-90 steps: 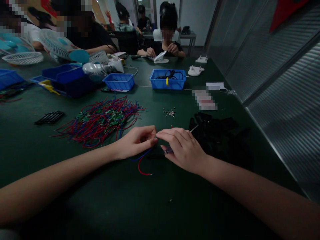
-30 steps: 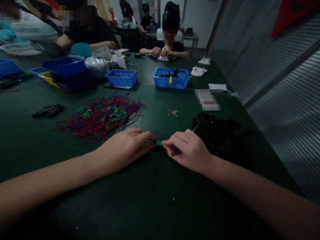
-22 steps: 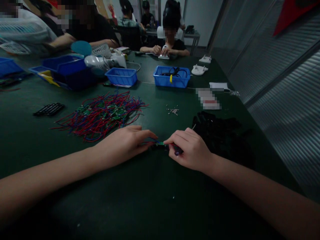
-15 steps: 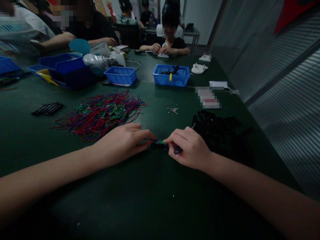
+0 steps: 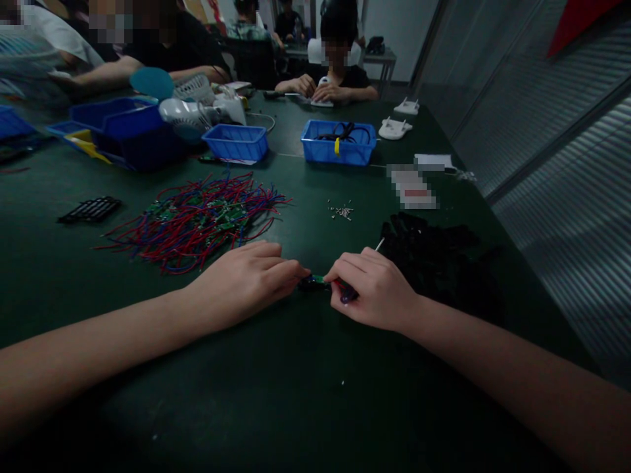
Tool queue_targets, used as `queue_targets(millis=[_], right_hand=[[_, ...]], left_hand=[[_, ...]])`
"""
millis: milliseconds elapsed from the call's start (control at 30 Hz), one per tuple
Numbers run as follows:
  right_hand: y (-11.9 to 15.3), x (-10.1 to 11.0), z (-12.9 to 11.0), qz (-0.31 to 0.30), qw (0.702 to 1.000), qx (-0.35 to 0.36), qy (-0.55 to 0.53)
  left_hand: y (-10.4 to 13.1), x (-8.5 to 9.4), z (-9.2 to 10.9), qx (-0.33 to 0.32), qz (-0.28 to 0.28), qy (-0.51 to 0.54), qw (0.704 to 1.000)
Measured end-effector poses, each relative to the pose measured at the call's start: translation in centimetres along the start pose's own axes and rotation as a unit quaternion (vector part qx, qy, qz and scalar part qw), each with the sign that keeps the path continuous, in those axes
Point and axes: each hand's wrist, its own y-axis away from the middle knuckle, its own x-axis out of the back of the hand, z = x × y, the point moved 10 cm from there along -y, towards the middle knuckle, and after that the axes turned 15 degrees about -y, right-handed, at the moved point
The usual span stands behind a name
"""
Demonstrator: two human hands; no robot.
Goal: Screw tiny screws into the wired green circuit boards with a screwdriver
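Green board (image 5: pixel 319 279), ends pinched
Left hand (image 5: pixel 261 272) and right hand (image 5: pixel 369 286) seemingly steady it between them; your right palms a screwdriver (image 5: pixel 348 296).

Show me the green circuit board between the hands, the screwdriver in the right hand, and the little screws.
Green circuit board (image 5: pixel 318 279): head view, on its exposed face.
Screwdriver (image 5: pixel 348 295): head view, on its purple handle.
Little screws (image 5: pixel 342 212): head view, middle of the cluster.

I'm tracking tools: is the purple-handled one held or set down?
Held: purple handle in the right hand, pale shaft poking out.
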Motion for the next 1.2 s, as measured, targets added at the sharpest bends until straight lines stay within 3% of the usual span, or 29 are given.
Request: queue_targets(millis=[333,967,1200], right_hand=[[0.0,-0.3,-0.1,-0.011,0.999,0.015,0.029],[0.0,-0.6,-0.1,-0.018,0.999,0.018,0.032],[-0.2,-0.9,-0.4,-0.043,0.998,0.013,0.043]], left_hand=[[0.1,-0.8,0.4,-0.005,-0.022,0.015,1.0],[0.0,-0.2,1.2,-0.046,-0.007,-0.039,0.998],[0.1,-0.7,1.6,-0.052,-0.037,-0.037,0.997]])
